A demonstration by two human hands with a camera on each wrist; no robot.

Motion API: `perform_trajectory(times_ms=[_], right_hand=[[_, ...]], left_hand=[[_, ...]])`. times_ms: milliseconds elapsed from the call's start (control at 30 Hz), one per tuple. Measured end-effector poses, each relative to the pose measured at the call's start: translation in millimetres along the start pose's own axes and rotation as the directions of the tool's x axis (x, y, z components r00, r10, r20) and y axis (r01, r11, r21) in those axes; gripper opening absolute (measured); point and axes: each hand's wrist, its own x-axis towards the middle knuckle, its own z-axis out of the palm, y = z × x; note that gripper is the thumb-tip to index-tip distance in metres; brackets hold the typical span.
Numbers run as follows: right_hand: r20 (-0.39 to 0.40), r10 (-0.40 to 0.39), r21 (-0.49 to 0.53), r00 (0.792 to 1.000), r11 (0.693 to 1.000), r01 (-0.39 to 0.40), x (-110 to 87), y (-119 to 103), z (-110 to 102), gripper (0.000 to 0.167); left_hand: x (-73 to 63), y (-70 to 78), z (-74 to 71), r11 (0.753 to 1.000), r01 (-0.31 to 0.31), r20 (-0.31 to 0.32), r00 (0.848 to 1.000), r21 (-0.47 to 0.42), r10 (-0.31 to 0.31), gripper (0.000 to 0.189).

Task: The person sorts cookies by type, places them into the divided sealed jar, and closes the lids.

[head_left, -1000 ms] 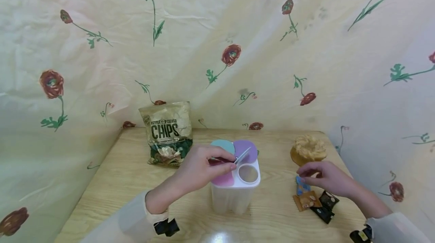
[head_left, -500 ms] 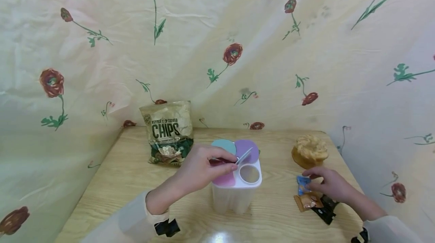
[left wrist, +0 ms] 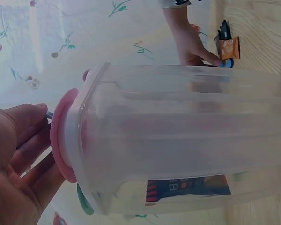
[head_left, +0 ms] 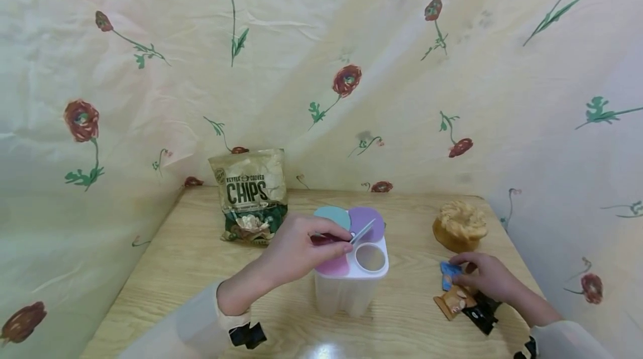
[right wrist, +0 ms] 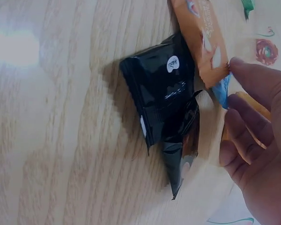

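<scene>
My left hand (head_left: 303, 250) reaches over a clear plastic storage container (head_left: 346, 295). Its thumb and forefinger pinch a raised pale-blue flap lid (head_left: 364, 230) beside one round opening (head_left: 372, 257). Teal (head_left: 332, 216), purple (head_left: 368, 222) and pink (head_left: 334, 265) lids cover the other openings. On the right, my right hand (head_left: 489, 278) has thumb and forefinger around a small blue snack packet (head_left: 449, 275), mostly hidden in the right wrist view. Orange (right wrist: 203, 42) and black (right wrist: 161, 84) packets lie close to it on the table.
A chips bag (head_left: 251, 197) stands at the back left of the wooden table (head_left: 176, 269). A round bread or cake (head_left: 459, 226) sits behind my right hand. Inside the container lies a dark packet with a red edge (left wrist: 192, 187). Flowered cloth hangs behind.
My right hand has come down slightly around the blue packet, and the orange packet has turned a little. My left hand still holds the lid up. The view has shifted slightly.
</scene>
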Motion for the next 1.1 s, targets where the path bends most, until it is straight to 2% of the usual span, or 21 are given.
perform_trajectory(times_ms=[233,400,600,833,967,1100], right_hand=[[0.048,-0.002,-0.019,0.999,1.0,0.003,3.2,3.3,2.3,0.051],[0.033,0.009,-0.067,0.999,0.998,-0.007,6.2,2.8,2.4,0.058],[0.007,0.024,-0.033,1.0,0.999,-0.023,5.5,2.2,2.8,0.045],[-0.062,-0.12,0.0,0.991,0.993,0.121,4.2,-4.8,0.4,0.027],[-0.109,-0.167,0.017,0.98,0.985,0.17,4.7,-21.0,-6.5,0.025],[-0.17,-0.219,0.005,0.961,0.975,0.223,5.1,-41.5,-15.6,0.026]], left_hand=[[-0.4,2.0,0.5,1.0,-0.004,-0.004,1.0,0.003,0.004,0.011],[-0.2,2.1,1.1,1.0,-0.005,-0.004,1.0,-0.006,0.005,0.01],[0.3,1.4,1.8,1.0,-0.008,-0.001,1.0,-0.011,0.008,0.01],[-0.1,0.5,2.1,0.998,-0.065,-0.017,0.998,0.011,0.065,0.01],[-0.6,-0.1,2.4,0.994,-0.109,-0.029,0.994,0.022,0.11,0.009],[-1.0,0.0,2.8,0.99,-0.141,-0.036,0.989,0.031,0.142,0.009]])
